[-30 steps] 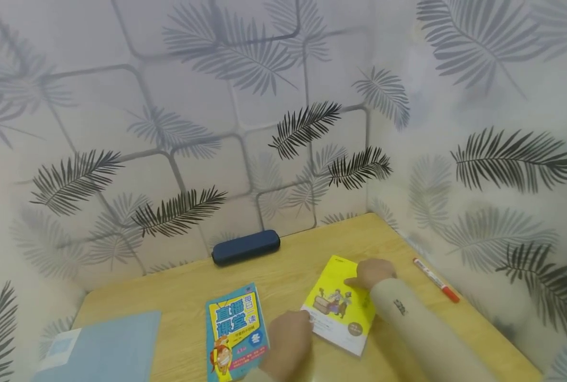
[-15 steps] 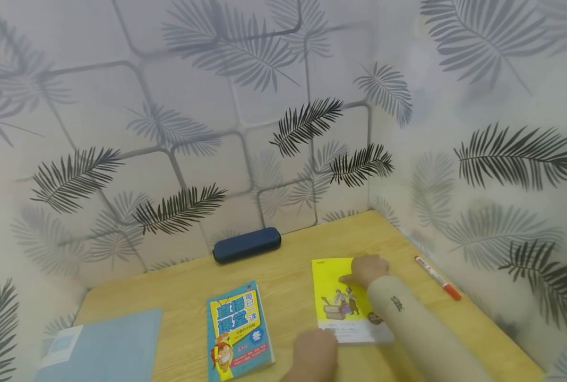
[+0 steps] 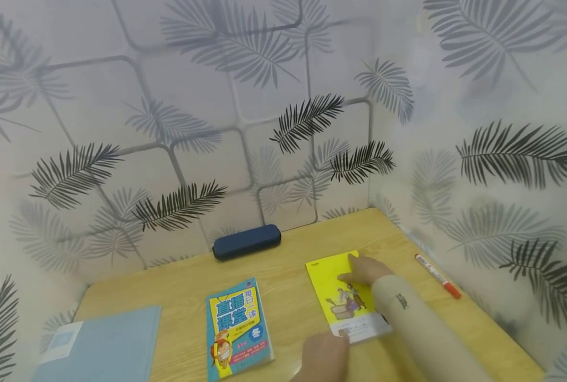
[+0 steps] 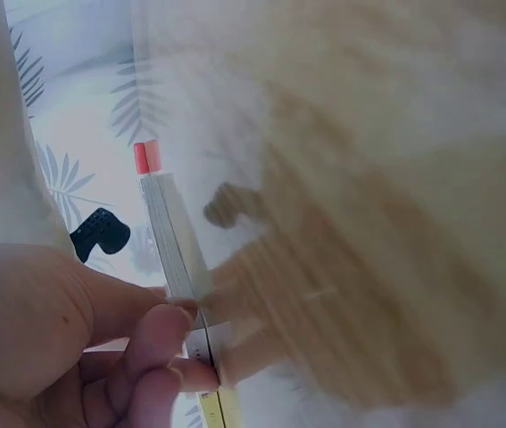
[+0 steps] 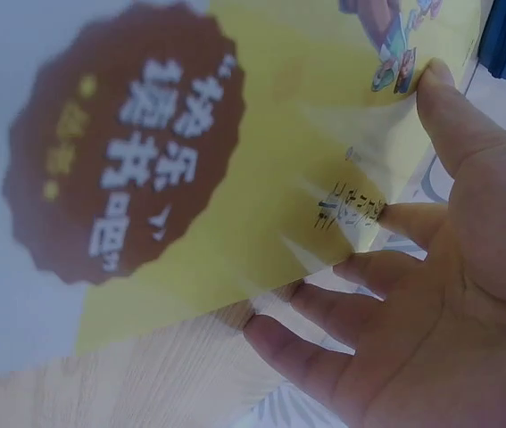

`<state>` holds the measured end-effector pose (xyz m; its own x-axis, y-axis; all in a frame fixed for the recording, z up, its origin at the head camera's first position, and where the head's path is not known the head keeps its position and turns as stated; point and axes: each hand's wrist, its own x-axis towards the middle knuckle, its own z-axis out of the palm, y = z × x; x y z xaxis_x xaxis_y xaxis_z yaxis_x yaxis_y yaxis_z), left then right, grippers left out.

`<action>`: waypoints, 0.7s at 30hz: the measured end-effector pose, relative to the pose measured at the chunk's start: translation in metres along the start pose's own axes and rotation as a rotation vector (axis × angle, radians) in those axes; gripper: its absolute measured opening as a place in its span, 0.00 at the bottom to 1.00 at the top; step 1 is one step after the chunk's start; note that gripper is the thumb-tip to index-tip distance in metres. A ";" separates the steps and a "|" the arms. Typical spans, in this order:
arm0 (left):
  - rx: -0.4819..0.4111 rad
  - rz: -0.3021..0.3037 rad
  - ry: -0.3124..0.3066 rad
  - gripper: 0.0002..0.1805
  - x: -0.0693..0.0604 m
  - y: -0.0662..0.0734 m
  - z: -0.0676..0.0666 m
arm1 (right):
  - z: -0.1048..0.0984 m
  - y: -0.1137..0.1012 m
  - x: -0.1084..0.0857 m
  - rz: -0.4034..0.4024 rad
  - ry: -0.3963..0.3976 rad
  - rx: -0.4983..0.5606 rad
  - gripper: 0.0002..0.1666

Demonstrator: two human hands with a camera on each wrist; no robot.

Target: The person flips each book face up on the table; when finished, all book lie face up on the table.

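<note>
A yellow book [image 3: 333,292] with a white lower band and cartoon figures lies on the right part of the table. My right hand [image 3: 367,270] holds it by the upper right side; in the right wrist view the thumb [image 5: 440,107] lies on the cover and the fingertips meet the edge. At the bottom left corner is my left hand [image 3: 324,355], its fingers curled. The left wrist view has its fingers [image 4: 159,343] pinching the book's edge [image 4: 170,232], though the exact contact is partly hidden.
A blue children's book [image 3: 238,323] lies left of the yellow one. A dark blue case [image 3: 247,241] stands by the wall. A red-capped marker [image 3: 436,275] lies near the right table edge, and a light blue folder [image 3: 116,345] at far left.
The yellow book has turned counterclockwise, its lower end swinging right, then tilted slightly back. My left hand has moved right, away from the blue book; the right hand has stayed near the upper right side.
</note>
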<state>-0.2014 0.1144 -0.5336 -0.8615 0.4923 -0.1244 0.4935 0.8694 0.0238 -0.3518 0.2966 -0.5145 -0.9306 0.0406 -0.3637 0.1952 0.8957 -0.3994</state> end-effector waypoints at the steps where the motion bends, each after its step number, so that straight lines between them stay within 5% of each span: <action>1: 0.015 0.003 0.021 0.06 -0.001 0.000 0.001 | 0.001 0.000 0.000 0.002 -0.005 -0.002 0.52; 6: 0.043 -0.004 0.057 0.06 -0.003 0.002 0.004 | 0.001 -0.002 -0.002 -0.014 -0.014 -0.015 0.51; 10: 0.019 0.006 0.018 0.06 0.001 -0.003 0.000 | -0.001 -0.002 0.001 -0.024 -0.005 -0.028 0.51; 16: -0.298 0.003 -0.053 0.08 0.004 -0.031 -0.002 | 0.010 0.007 0.014 -0.036 -0.002 -0.119 0.54; 21: -0.437 -0.028 0.050 0.12 0.006 -0.069 -0.013 | 0.014 0.007 0.019 -0.108 0.118 -0.215 0.50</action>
<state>-0.2418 0.0581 -0.5228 -0.8838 0.4604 -0.0833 0.3820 0.8128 0.4398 -0.3636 0.2975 -0.5360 -0.9745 -0.0202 -0.2234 0.0345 0.9706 -0.2383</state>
